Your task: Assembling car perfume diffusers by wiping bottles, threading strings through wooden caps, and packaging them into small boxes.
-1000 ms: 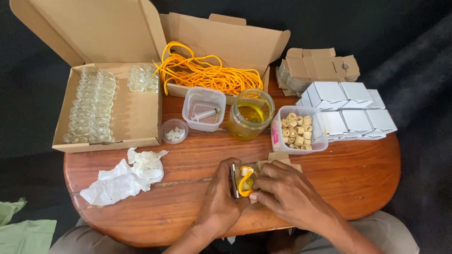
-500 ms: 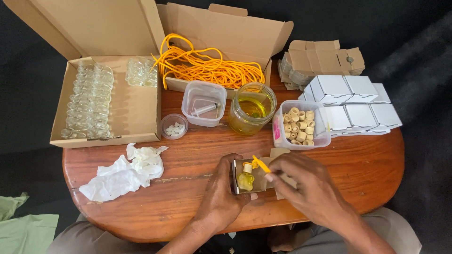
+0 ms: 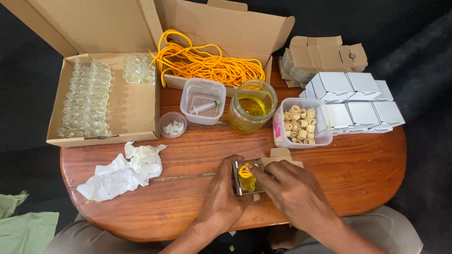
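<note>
My left hand (image 3: 223, 200) grips the left side of a small open cardboard box (image 3: 245, 176) near the table's front edge. Inside the box sits a small glass piece with yellow liquid and a loop of orange cord (image 3: 245, 172). My right hand (image 3: 294, 193) rests on the box's right side, its fingertips pressing at the cord and the box's opening. The box's flap (image 3: 281, 154) sticks out behind my right hand.
On the wooden table (image 3: 188, 155): crumpled white tissue (image 3: 122, 171), a tub with a syringe (image 3: 202, 101), a jar of yellow liquid (image 3: 252, 106), a tub of beige rings (image 3: 301, 122), a small lidded cup (image 3: 172, 124), white boxes (image 3: 358, 101), flat cartons (image 3: 320, 54), orange cord (image 3: 207, 63), glass pieces (image 3: 87, 101).
My right hand had lifted the orange cord's end above the box half a second ago; now it has pushed the cord down into the box. The view shifted slightly.
</note>
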